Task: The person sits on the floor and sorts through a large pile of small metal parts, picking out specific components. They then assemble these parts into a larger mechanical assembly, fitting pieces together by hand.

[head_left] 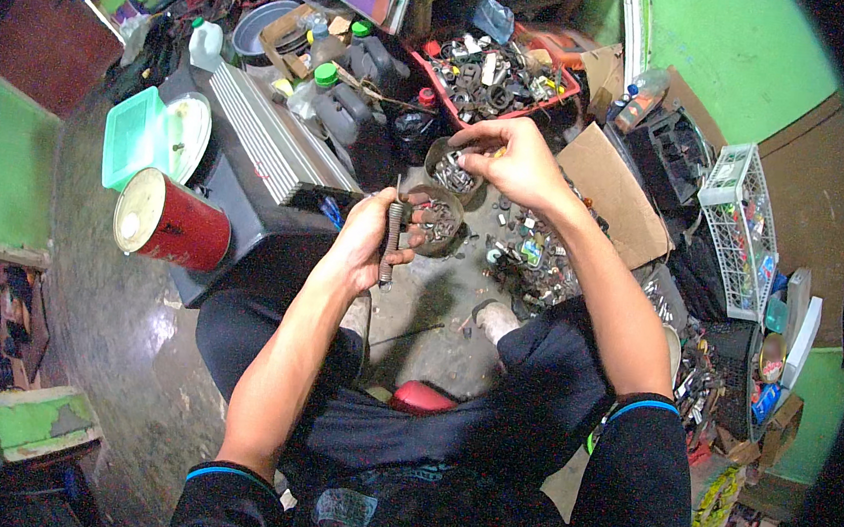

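A grey metal coil spring (391,236) lies along the palm of my left hand (363,230), its thin end sticking up past the thumb and the fingers partly curled round it. My right hand (516,168) hangs over a round tub of small metal parts (451,170), fingertips pinched together; what sits between them is too small to make out. Just nearer stands a second round tub (456,238) with more small metal pieces, beside the left fingertips. To the right of both tubs, a heap of mixed small parts (543,259) spreads over the floor.
A red crate (569,98) full of metal parts stands behind the tubs. Dark jugs with green caps (349,122) and grey metal strips (273,135) are at the left, near a red can (179,227). Cardboard (619,195) and a white basket (731,230) stand at the right.
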